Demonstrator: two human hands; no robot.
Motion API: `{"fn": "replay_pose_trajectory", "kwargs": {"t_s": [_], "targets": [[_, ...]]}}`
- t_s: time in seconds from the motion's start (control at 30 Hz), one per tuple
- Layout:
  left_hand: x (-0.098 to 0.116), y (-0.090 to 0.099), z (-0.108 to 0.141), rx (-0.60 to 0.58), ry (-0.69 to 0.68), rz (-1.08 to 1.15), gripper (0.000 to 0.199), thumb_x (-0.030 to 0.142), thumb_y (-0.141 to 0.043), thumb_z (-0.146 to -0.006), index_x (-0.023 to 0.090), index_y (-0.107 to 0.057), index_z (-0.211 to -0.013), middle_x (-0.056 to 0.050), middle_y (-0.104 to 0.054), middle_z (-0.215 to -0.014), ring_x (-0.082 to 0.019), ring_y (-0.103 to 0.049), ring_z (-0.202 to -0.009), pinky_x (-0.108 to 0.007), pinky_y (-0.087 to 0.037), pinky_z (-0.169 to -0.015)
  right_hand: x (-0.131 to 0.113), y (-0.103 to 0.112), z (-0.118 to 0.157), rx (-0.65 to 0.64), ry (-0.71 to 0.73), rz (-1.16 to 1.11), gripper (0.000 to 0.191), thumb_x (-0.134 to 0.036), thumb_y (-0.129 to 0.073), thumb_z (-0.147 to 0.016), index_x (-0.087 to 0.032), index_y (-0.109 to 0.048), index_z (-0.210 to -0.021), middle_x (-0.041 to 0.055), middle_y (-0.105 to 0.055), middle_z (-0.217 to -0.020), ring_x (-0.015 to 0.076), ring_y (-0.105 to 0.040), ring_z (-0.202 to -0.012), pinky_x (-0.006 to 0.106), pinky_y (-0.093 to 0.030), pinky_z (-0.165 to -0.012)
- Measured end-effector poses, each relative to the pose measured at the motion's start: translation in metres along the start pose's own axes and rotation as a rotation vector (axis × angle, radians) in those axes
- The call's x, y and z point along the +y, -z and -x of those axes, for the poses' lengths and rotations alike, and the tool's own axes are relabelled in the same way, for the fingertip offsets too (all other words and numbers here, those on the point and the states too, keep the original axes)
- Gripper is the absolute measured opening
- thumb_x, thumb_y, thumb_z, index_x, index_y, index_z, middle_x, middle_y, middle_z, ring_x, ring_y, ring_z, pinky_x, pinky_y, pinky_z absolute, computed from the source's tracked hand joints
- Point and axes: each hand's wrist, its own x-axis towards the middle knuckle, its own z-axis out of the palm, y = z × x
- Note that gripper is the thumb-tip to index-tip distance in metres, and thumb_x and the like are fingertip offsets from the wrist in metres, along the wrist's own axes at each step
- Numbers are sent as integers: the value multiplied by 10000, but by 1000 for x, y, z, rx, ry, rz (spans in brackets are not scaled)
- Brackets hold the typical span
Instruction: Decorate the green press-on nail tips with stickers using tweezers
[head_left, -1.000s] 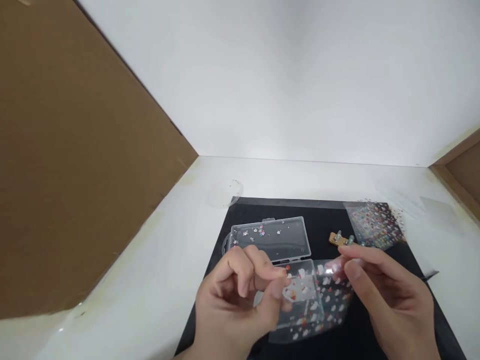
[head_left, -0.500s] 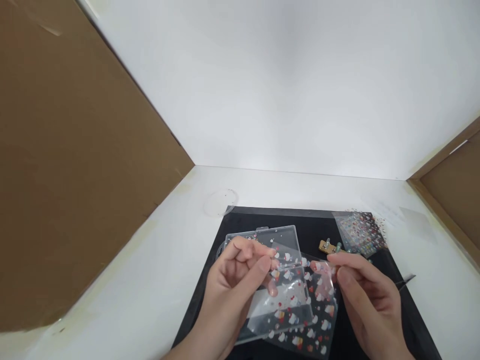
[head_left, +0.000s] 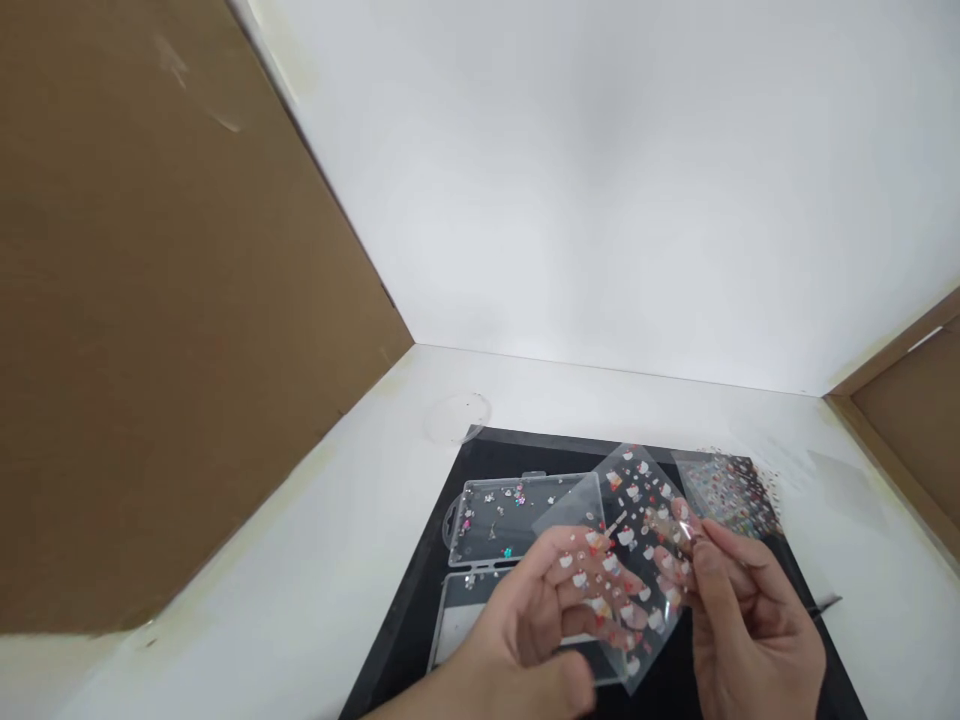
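A transparent sticker sheet printed with white and red motifs is lifted above the mat, tilted diagonally between my hands. My right hand pinches its right edge between thumb and fingers. My left hand holds its lower left part, with the fingers showing through the film. Under the sheet lies an open transparent plastic box. Its upper half holds small sparkling gems, and its lower half is partly hidden by my left hand.
A second sticker sheet lies at the mat's far right corner, and tweezers stick out past the black mat's right edge. A round transparent disc rests on the white surface. Brown cardboard walls the left side.
The sticker sheet has risen off the box and turned diagonally, uncovering the gem-holding half. Both hands moved with it, and the small brown piece with green studs is now hidden.
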Motion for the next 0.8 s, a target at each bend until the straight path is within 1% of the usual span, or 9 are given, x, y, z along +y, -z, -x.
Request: {"fn": "replay_pose_trajectory", "kwargs": {"t_s": [0.1,0.2,0.3,0.4,0.5,0.6,0.67,0.73,0.8], "targets": [[-2,-1,0,49,-19,-73,534,388,-943,-921,293,-624,-1338,-69,-765,-1121,-222,-792,-1001,-401,-656,-987,-3,-7,0,-37,74,18,214,-325,-961,-862,-236,-853,-1024,105,-858,-1008,242,-839,-736,284,-711,-664],[18,-7,-5,117,-99,-56,346,294,-871,-996,275,-637,-1251,-5,-738,-967,-144,-764,-856,-281,-656,-872,-10,-14,0,-83,172,66,164,-257,-924,-893,-256,-831,-1028,61,-862,-977,221,-841,-747,270,-712,-679],[37,-12,-9,217,-148,-21,347,286,-895,-983,273,-654,-1233,23,-748,-910,-94,-742,-792,-190,-620,-814,-14,-18,1,-150,296,135,259,-185,-871,-924,-307,-838,-1151,17,-858,-985,188,-830,-717,255,-713,-685],[41,-12,-8,294,-182,-34,331,353,-889,-991,277,-687,-1241,8,-765,-920,-88,-734,-782,-172,-610,-805,-15,-19,4,-198,401,219,380,-144,-861,-912,-327,-852,-1245,26,-855,-1012,199,-824,-706,278,-726,-682],[33,-9,-7,208,-245,-15,458,499,-925,-929,282,-737,-1287,-35,-771,-1017,-129,-743,-801,-226,-640,-789,-16,-20,8,-187,442,244,448,-146,-879,-893,-351,-837,-1289,23,-856,-998,206,-822,-708,272,-725,-660],[25,-9,-5,59,-266,-26,611,542,-1047,-750,271,-784,-1231,-62,-797,-1044,-167,-761,-818,-266,-657,-785,-19,-20,8,-193,428,253,480,-174,-901,-896,-403,-819,-1309,-8,-857,-965,189,-820,-691,245,-717,-669],[25,-12,-4,64,-240,-89,496,480,-1059,-754,239,-802,-1103,-68,-813,-997,-170,-768,-812,-272,-660,-788,-21,-18,7,-222,423,276,463,-208,-912,-901,-415,-819,-1305,-15,-859,-975,187,-819,-681,234,-711,-662],[27,-15,-2,110,-222,-155,346,441,-1009,-837,204,-806,-986,-70,-807,-917,-160,-766,-781,-256,-655,-768,-23,-16,6,-254,434,300,423,-245,-912,-913,-418,-828,-1290,-17,-859,-981,182,-814,-667,222,-701,-638],[29,-17,-2,145,-216,-185,294,437,-962,-896,184,-813,-912,-67,-799,-856,-145,-763,-764,-219,-643,-759,-23,-15,5,-278,460,317,376,-276,-900,-931,-411,-838,-1277,-17,-857,-970,174,-806,-659,211,-690,-618]]}}
